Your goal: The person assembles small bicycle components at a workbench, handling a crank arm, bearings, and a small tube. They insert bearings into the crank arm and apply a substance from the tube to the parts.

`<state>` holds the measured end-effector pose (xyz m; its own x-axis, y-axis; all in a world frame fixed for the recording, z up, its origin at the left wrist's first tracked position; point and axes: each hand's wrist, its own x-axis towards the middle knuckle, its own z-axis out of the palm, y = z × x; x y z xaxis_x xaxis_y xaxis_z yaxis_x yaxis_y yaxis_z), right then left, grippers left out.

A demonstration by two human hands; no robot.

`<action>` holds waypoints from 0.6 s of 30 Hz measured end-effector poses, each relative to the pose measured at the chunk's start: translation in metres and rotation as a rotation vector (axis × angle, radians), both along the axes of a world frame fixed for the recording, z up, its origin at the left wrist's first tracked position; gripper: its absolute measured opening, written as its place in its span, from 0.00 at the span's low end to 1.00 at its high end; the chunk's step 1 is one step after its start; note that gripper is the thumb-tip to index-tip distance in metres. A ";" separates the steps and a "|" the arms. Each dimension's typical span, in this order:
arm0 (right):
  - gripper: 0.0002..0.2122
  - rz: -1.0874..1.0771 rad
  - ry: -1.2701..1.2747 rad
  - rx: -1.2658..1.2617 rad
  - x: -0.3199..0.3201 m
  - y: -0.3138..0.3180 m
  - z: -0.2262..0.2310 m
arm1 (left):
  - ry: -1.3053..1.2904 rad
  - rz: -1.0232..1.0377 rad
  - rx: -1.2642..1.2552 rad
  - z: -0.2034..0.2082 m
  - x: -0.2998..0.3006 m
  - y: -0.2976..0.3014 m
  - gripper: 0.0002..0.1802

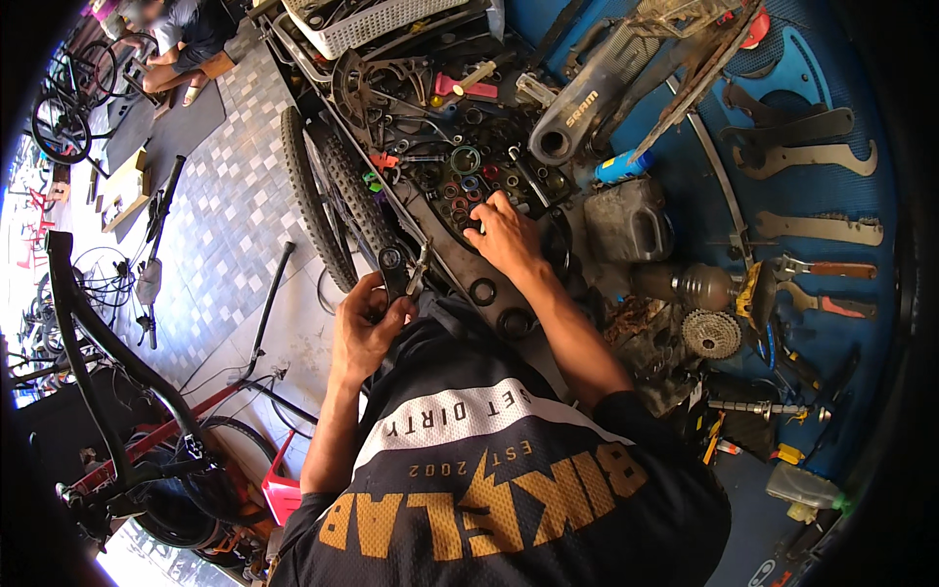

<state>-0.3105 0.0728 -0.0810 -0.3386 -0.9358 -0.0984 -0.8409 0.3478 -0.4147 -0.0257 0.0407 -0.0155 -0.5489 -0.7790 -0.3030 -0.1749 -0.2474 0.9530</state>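
Note:
My left hand (364,331) is closed around a black bike part with a round eye (391,260) at its top end, held up in front of my shirt. Its lower end is hidden by my fingers. My right hand (507,238) is over a dark tray (458,233) of small parts, palm down, with thumb and fingers bent and apart. Nothing shows between them. Around its fingertips lie several small rings and spacers, among them a red ring (451,190), a blue ring (469,183) and a larger green ring (465,159).
Two black rings (483,291) lie close to my right wrist. Bike tyres (318,205) stand left of the bench. A crank arm (577,117), a blue can (623,166), a grey jug (631,220) and a cassette (711,335) crowd the right. Wrenches hang on a blue board (782,191). Another person (186,44) sits far left.

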 end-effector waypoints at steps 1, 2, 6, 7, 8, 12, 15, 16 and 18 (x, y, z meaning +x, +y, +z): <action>0.15 -0.002 -0.020 -0.014 -0.001 0.000 -0.001 | -0.010 0.003 0.004 0.000 0.000 0.001 0.20; 0.14 -0.005 -0.040 -0.029 -0.003 0.000 -0.002 | -0.019 0.005 0.008 0.001 0.000 0.001 0.20; 0.14 0.005 -0.137 -0.191 -0.012 0.004 -0.004 | -0.027 -0.017 -0.014 0.002 0.000 -0.001 0.20; 0.14 0.002 -0.178 -0.197 -0.016 0.006 -0.003 | -0.029 -0.021 -0.015 0.003 0.000 -0.001 0.20; 0.14 -0.012 -0.264 -0.200 -0.020 0.007 -0.002 | -0.047 -0.025 -0.012 0.003 0.000 -0.002 0.19; 0.16 -0.036 -0.495 -0.249 -0.033 0.013 0.002 | 0.011 -0.020 -0.008 0.002 -0.003 -0.003 0.19; 0.17 -0.028 -0.537 -0.218 -0.035 0.014 0.006 | -0.016 -0.043 -0.002 0.001 -0.005 -0.003 0.19; 0.17 -0.013 -0.515 -0.179 -0.035 0.014 0.008 | -0.023 -0.052 -0.011 0.001 -0.006 -0.004 0.19; 0.18 -0.007 -0.474 -0.138 -0.033 0.014 0.011 | -0.034 -0.067 -0.021 0.002 -0.007 -0.004 0.19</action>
